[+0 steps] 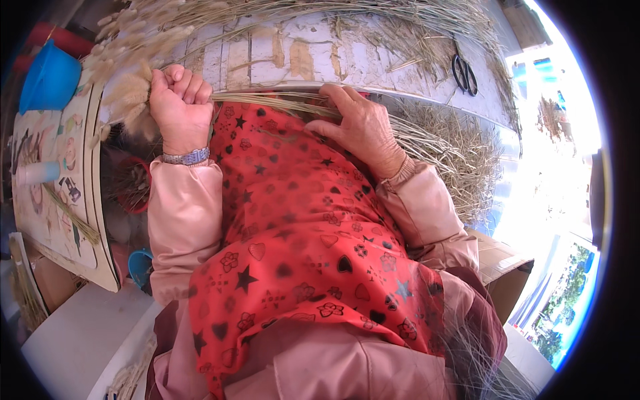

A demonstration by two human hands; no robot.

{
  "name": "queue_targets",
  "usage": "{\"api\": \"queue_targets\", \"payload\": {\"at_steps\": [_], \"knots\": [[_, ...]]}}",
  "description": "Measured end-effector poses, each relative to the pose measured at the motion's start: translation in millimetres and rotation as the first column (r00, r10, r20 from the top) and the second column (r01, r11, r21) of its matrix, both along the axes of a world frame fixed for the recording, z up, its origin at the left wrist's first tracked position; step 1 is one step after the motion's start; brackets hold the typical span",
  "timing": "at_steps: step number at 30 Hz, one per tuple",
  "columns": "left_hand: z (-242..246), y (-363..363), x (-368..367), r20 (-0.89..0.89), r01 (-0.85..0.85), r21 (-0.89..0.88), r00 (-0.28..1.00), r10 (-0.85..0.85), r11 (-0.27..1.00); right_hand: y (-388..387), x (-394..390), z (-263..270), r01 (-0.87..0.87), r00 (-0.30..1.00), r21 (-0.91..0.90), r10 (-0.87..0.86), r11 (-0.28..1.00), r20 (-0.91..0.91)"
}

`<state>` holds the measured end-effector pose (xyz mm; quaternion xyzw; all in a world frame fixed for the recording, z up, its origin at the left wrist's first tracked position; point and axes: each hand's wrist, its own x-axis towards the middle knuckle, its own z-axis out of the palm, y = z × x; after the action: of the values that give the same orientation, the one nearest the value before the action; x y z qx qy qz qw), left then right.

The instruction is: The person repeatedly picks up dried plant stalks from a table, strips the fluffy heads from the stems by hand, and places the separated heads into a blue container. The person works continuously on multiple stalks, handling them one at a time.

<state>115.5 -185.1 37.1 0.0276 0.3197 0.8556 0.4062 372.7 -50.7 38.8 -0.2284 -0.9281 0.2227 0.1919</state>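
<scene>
My left hand (182, 107) is closed around a bunch of dried bunny-tail grass, just below its fluffy tan heads (131, 102). The bundle's thin stems (270, 100) stretch rightward along the table's near edge, above my lap. Farther along them, my right hand (357, 122) is curved loosely over the stems, its thumb and fingers apart; the palm side is hidden. Past that hand the stem ends (425, 137) fan out. A red printed apron (300, 200) covers my lap below both hands.
Loose stalks (380, 10) lie across the worn white table (310, 47), with black-handled scissors (465, 75) at its right. Cut straw (470, 170) is heaped at the right. Leftward are a blue basin (52, 77), a side table (55, 220) and a red container (134, 182).
</scene>
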Motion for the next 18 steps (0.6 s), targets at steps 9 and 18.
{"api": "queue_targets", "payload": {"at_steps": [9,18], "knots": [[-6.5,2.3,1.5,0.041,-0.004,0.011,0.999,0.004,1.0,27.9,31.2,-29.1,-0.08,0.97,-0.369,-0.012,0.926,-0.241],[-15.9,17.6,20.9,-0.015,0.175,0.303,0.984,-0.179,0.937,119.3,203.7,-2.7,0.43,0.808,0.223,-0.483,0.875,0.337]]}}
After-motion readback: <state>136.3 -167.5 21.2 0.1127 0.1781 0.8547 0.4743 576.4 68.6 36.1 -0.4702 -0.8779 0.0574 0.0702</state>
